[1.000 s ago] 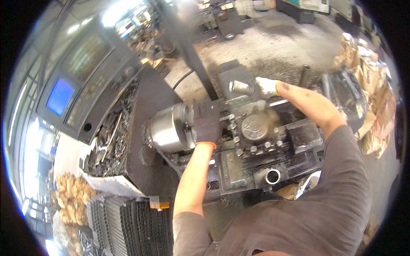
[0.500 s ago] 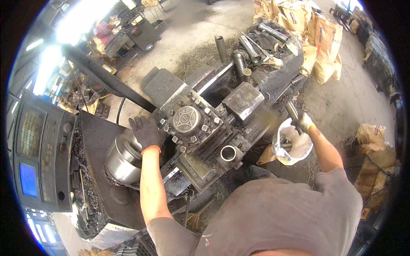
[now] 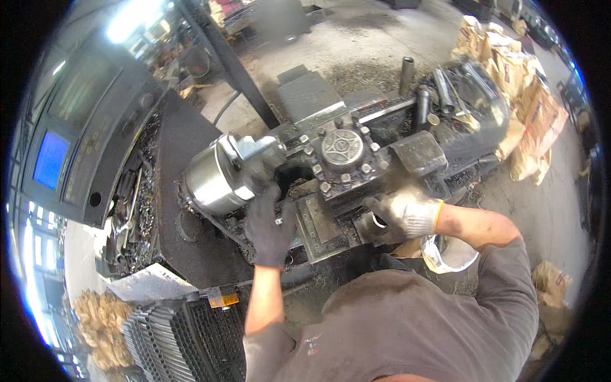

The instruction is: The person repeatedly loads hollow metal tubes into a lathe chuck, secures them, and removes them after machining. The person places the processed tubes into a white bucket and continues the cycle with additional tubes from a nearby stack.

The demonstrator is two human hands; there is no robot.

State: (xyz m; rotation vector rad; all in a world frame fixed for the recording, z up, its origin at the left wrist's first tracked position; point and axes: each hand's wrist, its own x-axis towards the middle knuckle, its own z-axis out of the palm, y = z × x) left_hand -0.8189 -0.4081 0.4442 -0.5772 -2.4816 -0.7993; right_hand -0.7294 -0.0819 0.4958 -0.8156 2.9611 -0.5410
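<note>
1. Biggest thing here is the lathe (image 3: 356,184), a grimy dark machine running across the middle of the shop, with a control panel and blue screen (image 3: 49,159) off to its left.
2. Shiny steel chuck (image 3: 213,178) sits at the lathe's left end, jaws facing the turret. Can't make out any workpiece clamped in it, so I'd guess loading isn't done yet.
3. Tool turret (image 3: 342,153), the round bolted block, stands right of the chuck, near it but not touching.
4. White bag (image 3: 449,251) hangs just under the right forearm, next to the machine's front edge.
5. Left hand (image 3: 267,226), in a dark glove, is just below the chuck by the slide. It's blurred, so I cannot tell if that grip is spread or closed on anything.
6. Right hand (image 3: 407,213), in a white glove with a yellow cuff, has its fingers curled over a short metal tube (image 3: 377,223) at the lathe's front, so the grip is wrapped on that.
7. So the tube is at the front of the bed, well apart from the chuck. Looks like an early stage to me.
</note>
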